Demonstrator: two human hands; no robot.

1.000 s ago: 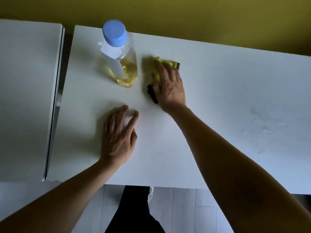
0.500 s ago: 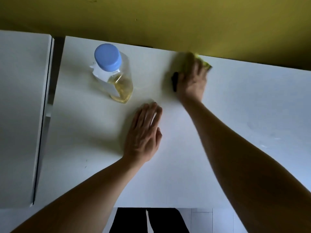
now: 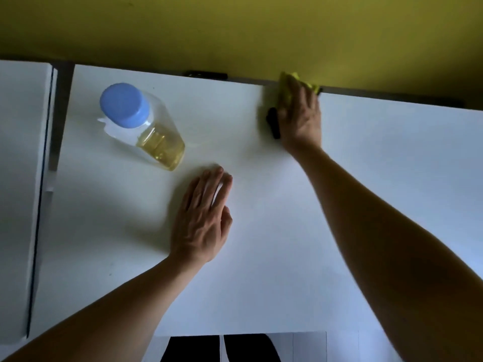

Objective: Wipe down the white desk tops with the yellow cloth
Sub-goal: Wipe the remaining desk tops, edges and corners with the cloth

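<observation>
Against the yellow wall (image 3: 235, 27), right hand (image 3: 300, 118) presses yellow cloth (image 3: 286, 87) flat on white desk (image 3: 366, 178)

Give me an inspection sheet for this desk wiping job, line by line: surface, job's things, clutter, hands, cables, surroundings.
Surface: white desk top, a second white desk top to the left across a narrow gap.
Job's things: yellow cloth at the desk's far edge, mostly hidden under the right hand.
Clutter: clear bottle with a blue cap, partly filled with yellow liquid, standing on the desk; a small black item beside the right hand, identity unclear.
Hands: right hand presses on the cloth; left hand rests flat on the desk.
Cables: nothing seen.
Surroundings: yellow wall behind; pale floor below.
</observation>
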